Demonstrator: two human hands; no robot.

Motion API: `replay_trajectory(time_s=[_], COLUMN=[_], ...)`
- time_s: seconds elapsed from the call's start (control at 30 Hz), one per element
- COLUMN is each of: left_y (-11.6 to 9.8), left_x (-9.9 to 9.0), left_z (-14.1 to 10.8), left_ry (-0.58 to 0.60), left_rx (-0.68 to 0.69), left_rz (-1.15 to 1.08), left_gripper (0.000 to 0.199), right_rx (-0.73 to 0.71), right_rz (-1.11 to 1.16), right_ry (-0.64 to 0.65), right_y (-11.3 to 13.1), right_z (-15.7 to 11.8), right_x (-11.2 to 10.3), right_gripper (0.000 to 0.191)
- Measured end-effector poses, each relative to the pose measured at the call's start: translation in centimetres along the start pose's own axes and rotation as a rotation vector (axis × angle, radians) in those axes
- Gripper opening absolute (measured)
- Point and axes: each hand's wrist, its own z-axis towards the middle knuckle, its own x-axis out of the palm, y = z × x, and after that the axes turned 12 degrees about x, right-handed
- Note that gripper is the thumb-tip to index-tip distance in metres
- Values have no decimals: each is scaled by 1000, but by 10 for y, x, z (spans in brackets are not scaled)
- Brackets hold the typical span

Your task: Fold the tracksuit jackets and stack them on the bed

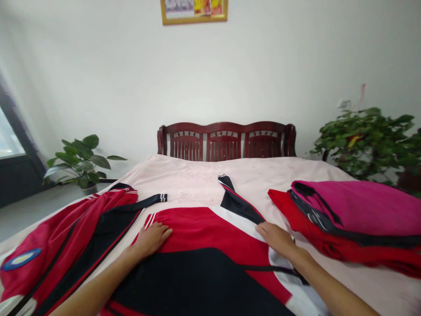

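A red, black and white track jacket lies spread flat on the bed in front of me. My left hand rests palm down on its red chest panel, holding nothing. My right hand lies flat on the jacket's white and red edge, beside the base of a black sleeve that stretches up the bed. To the left lies a second red and black jacket with a blue oval badge and a striped black cuff. A folded stack of red and magenta clothes sits to the right.
The garments lie on a pale pink bedsheet below a dark wooden headboard. Potted plants stand at the left and leafy foliage at the right. A window is at far left, and a framed picture hangs above.
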Motion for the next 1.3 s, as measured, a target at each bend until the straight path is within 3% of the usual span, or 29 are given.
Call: replay_trajectory(time_s=[0.1,0.2,0.33,0.53,0.7,0.8,0.9,0.97,1.13,1.23,1.3], left_y=[-1,1,1,-4,-2,7,19,25,19,10,6], left_x=[-13,-12,12,51,40,25,13,5,-15,-19,-20], left_z=[24,43,52,45,48,57,67,72,58,29,9], left_ry=[-101,-118,-81,-59,-84,-158,-137,-92,-91,-135,-90], left_rx=[46,103,156,94,78,-18,-109,-84,54,187,283], left_rz=[33,20,13,75,-31,-15,77,76,87,128,132], left_gripper=[40,39,52,60,54,47,60,64,28,25,27], right_rx=[118,192,255,379,455,417,325,269,127,119,187], right_rz=[-10,-23,-10,72,209,378,612,758,1080,1265,1290], right_ry=[-25,-38,-10,35,60,56,34,29,61,234,439], right_y=[14,30,52,69,60,53,50,50,46,33,23], right_z=[34,68,110,155,171,176,172,163,112,63,28], right_x=[-10,-7,6,24,29,23,10,-2,-36,-43,-40], right_gripper=[35,36,37,45,35,29,32,37,41,46,50])
